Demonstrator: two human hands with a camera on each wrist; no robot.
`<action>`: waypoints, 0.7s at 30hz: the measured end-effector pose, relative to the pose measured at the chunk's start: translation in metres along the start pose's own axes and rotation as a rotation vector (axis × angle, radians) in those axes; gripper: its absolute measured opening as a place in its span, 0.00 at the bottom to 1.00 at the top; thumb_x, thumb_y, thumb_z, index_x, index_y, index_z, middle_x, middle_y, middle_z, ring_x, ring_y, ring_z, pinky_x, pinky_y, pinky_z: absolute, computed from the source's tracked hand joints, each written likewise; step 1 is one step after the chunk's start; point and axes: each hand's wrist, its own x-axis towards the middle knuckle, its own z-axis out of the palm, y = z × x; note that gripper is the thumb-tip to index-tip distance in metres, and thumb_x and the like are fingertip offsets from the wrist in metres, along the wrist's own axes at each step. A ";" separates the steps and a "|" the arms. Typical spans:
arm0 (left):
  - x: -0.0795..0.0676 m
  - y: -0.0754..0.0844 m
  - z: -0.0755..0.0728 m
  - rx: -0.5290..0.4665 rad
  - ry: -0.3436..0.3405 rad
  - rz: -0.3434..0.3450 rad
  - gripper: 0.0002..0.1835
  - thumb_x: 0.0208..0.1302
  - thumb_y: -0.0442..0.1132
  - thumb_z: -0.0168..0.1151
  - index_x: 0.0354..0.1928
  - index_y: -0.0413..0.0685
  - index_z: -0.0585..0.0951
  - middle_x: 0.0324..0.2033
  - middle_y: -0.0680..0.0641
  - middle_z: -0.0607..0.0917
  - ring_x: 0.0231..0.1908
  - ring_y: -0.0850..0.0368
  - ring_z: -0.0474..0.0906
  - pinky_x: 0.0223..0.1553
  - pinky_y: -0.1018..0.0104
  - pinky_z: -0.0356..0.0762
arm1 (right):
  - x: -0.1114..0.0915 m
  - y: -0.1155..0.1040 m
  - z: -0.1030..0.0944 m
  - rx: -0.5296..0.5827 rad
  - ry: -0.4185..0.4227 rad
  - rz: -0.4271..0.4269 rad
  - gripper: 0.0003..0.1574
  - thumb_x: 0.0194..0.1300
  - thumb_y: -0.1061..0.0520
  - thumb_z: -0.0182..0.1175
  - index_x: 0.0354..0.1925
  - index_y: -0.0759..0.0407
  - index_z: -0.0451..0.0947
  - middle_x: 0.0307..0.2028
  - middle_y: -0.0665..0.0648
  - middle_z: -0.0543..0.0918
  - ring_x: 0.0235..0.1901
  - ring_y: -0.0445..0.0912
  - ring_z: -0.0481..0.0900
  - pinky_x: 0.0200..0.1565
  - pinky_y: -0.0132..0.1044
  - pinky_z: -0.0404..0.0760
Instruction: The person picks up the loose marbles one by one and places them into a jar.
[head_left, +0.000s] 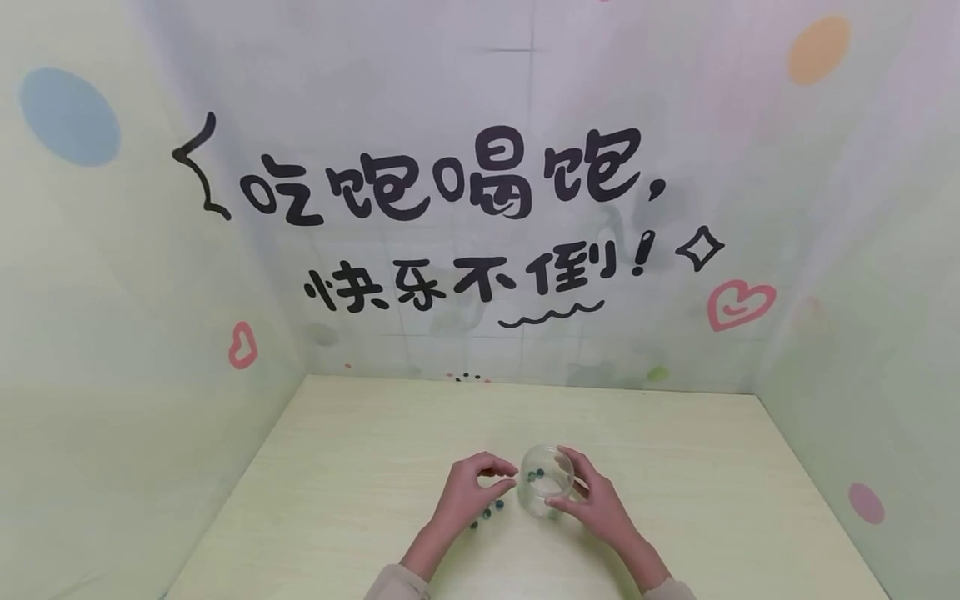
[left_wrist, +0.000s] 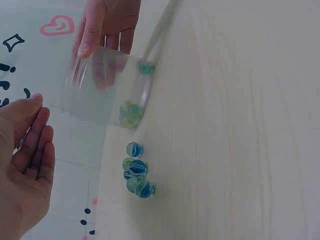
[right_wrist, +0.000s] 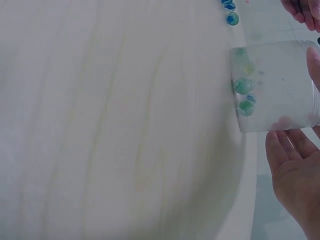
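Observation:
My right hand (head_left: 602, 505) grips a clear jar (head_left: 531, 501) by its right side, thumb in front and fingers behind. The jar stands upright on the table, mouth up. Several green-blue glass marbles (right_wrist: 244, 85) lie at its bottom, seen through the wall. My left hand (head_left: 467, 493) is at the jar's left, close to the rim. Its thumb and fingers are stretched toward the mouth, with a gap between the tips and nothing visible in it. Below this hand, several loose marbles (left_wrist: 138, 167) with blue swirls lie in a short row beside the jar.
The pale wooden tabletop (head_left: 360, 450) is bounded by printed walls at the back and both sides. On the back wall (head_left: 420, 350) there is large dark lettering, and a pink heart (head_left: 741, 305) to its right.

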 end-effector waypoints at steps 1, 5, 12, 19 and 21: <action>-0.001 -0.001 0.000 -0.001 0.004 0.011 0.05 0.61 0.38 0.71 0.39 0.49 0.87 0.36 0.50 0.90 0.39 0.61 0.84 0.46 0.61 0.85 | 0.000 0.000 0.000 -0.003 -0.001 -0.004 0.49 0.53 0.56 0.76 0.69 0.55 0.65 0.65 0.64 0.75 0.66 0.62 0.72 0.64 0.50 0.75; -0.004 -0.003 -0.002 0.015 0.029 0.074 0.05 0.60 0.35 0.71 0.38 0.47 0.87 0.35 0.49 0.90 0.37 0.64 0.84 0.43 0.65 0.85 | 0.002 0.000 0.001 -0.026 0.005 -0.035 0.49 0.53 0.56 0.76 0.69 0.58 0.65 0.64 0.65 0.76 0.65 0.62 0.73 0.64 0.52 0.76; -0.007 -0.006 -0.006 -0.001 0.031 -0.007 0.05 0.60 0.34 0.70 0.39 0.49 0.87 0.36 0.49 0.90 0.39 0.60 0.85 0.46 0.67 0.84 | 0.005 -0.005 0.000 -0.050 0.001 -0.043 0.51 0.52 0.56 0.77 0.69 0.61 0.64 0.65 0.66 0.75 0.65 0.63 0.72 0.63 0.53 0.76; -0.012 -0.010 -0.009 0.008 0.026 -0.089 0.06 0.60 0.36 0.71 0.39 0.51 0.87 0.38 0.52 0.90 0.40 0.61 0.84 0.48 0.66 0.84 | 0.011 -0.008 -0.002 -0.074 -0.006 -0.050 0.48 0.53 0.55 0.77 0.68 0.63 0.67 0.64 0.65 0.76 0.65 0.62 0.72 0.64 0.52 0.76; -0.014 -0.012 -0.010 0.009 0.031 -0.099 0.06 0.60 0.36 0.71 0.39 0.51 0.87 0.38 0.52 0.89 0.40 0.61 0.84 0.48 0.65 0.84 | 0.012 -0.009 -0.002 -0.078 -0.012 -0.057 0.48 0.53 0.55 0.77 0.67 0.64 0.67 0.64 0.65 0.76 0.65 0.62 0.72 0.64 0.52 0.76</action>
